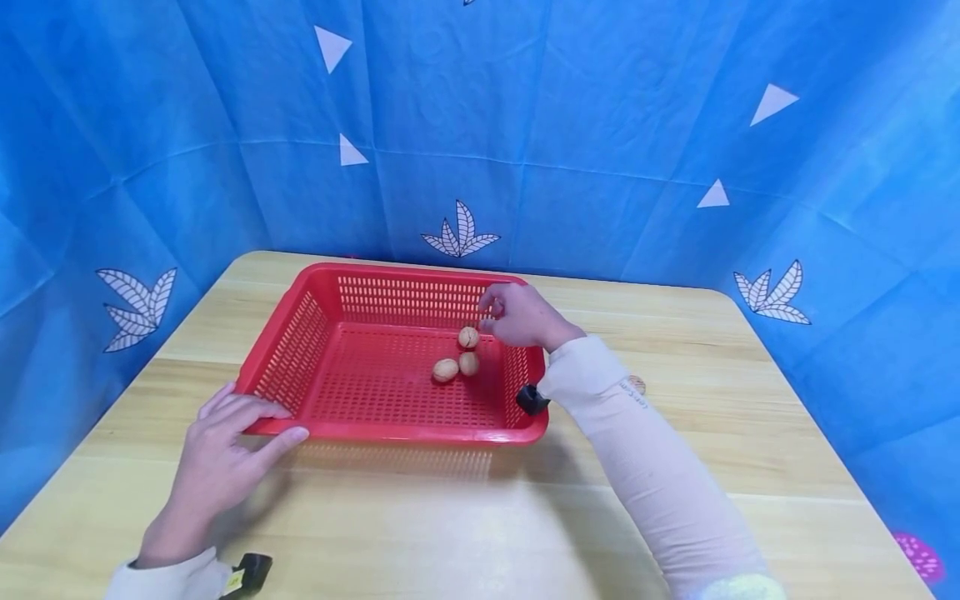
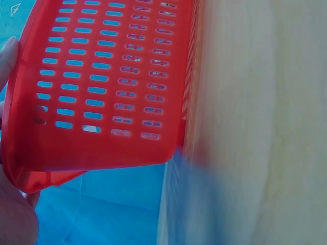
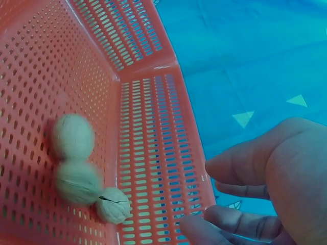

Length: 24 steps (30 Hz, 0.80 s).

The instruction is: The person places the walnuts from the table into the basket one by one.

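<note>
Fingers of the right hand hang apart, holding nothing, with three walnuts near and below them in the red basket, whose near-left rim the left hand clamps, presumably to steady it.

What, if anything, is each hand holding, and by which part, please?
The left hand holds the red basket by its near left corner; the right hand holds nothing.

Makeshift recording corner, from where I stand: creased blue cloth, white leaves and triangles printed on it, hung round three sides of a wood-grain table. Black devices at both cuffs. Home or lab, can't tell.
</note>
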### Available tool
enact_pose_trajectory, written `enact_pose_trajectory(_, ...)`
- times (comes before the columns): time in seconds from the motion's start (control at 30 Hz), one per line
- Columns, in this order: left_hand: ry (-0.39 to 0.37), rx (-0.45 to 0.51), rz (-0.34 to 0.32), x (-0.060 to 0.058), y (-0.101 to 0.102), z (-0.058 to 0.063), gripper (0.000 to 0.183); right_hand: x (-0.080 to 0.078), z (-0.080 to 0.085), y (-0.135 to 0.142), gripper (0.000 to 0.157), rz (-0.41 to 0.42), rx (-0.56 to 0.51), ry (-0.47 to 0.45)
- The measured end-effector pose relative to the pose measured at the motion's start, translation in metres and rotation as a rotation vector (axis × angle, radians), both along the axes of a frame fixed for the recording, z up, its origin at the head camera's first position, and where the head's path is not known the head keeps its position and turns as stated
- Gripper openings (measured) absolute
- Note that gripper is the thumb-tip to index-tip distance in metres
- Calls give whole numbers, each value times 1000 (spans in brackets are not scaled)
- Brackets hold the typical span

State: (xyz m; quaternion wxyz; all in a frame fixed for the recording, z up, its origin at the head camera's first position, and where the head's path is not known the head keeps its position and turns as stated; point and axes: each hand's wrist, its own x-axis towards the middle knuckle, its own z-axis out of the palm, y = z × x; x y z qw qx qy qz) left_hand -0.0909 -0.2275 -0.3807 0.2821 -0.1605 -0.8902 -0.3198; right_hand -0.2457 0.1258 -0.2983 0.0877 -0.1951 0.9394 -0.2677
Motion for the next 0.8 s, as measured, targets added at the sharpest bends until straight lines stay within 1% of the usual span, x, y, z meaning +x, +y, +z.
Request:
enact_pose_trajectory(0.17, -6, 3, 3, 1, -1, -1, 31, 1, 3, 3, 25, -31, 14, -4)
enact_pose_trajectory(0.33, -6, 5, 6, 1, -1, -1, 31, 2, 5, 9, 18, -57, -2, 22)
enact_pose_trajectory(0.67, 9, 10, -2, 0, -1, -1, 30, 1, 7, 28, 19, -95, -40, 39)
enact_pose_trajectory(0.73, 5, 7, -4, 0, -1, -1, 30, 1, 6, 32, 18, -111, -47, 32)
enact_pose_trajectory(0.8, -15, 3, 5, 2, -1, -1, 30, 1, 4, 37, 19, -116, -47, 31)
